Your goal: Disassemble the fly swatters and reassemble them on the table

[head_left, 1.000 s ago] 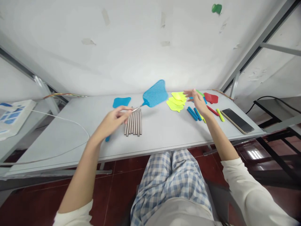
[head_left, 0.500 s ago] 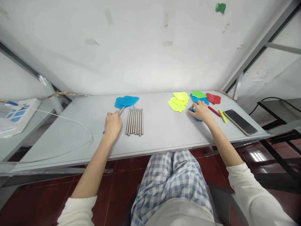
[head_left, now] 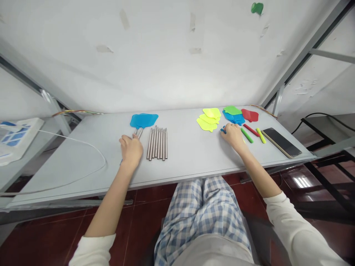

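Blue swatters (head_left: 144, 120) are lying flat at the far left of the counter (head_left: 188, 155), heads stacked, metal shafts running back toward me. I'm seeing my left hand (head_left: 131, 149) resting over the shaft ends, fingers curled down on them; whether they are clamped I cannot tell. Just right of it, a row of bare metal rods (head_left: 158, 143) is lying side by side, apart from the hand. My right hand (head_left: 233, 133) is sitting palm down on blue handle grips (head_left: 223, 129), fingers loosely together, nothing visibly pinched. Beyond it are lying yellow heads (head_left: 209, 118), a green and blue stack (head_left: 233, 113), a red head (head_left: 250, 115); green, red and yellow grips and a phone (head_left: 281, 142) are lying to the right.
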The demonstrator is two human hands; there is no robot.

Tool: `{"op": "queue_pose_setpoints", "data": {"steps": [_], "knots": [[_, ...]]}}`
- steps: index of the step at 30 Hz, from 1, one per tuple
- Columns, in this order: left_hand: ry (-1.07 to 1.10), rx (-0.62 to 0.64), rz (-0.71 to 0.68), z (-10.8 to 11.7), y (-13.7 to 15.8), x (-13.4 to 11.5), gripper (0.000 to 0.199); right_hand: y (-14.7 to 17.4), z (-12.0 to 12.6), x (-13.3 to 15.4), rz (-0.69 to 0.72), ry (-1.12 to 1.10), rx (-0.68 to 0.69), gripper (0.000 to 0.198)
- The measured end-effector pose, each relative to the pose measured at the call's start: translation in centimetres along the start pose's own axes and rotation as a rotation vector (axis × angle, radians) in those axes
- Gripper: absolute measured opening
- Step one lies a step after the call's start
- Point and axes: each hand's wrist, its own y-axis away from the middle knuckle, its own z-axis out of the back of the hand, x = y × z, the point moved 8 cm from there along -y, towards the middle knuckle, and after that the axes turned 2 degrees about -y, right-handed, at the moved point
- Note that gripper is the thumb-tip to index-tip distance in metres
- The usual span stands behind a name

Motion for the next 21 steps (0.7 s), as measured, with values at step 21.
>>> {"op": "queue_pose_setpoints", "data": {"steps": [21], "knots": [[1.247,0.575,0.080,-8.3,3.4,-19.6,0.038,-6.6,0.8,-2.5,-0.107,-0.205,-0.053,0.033]]}}
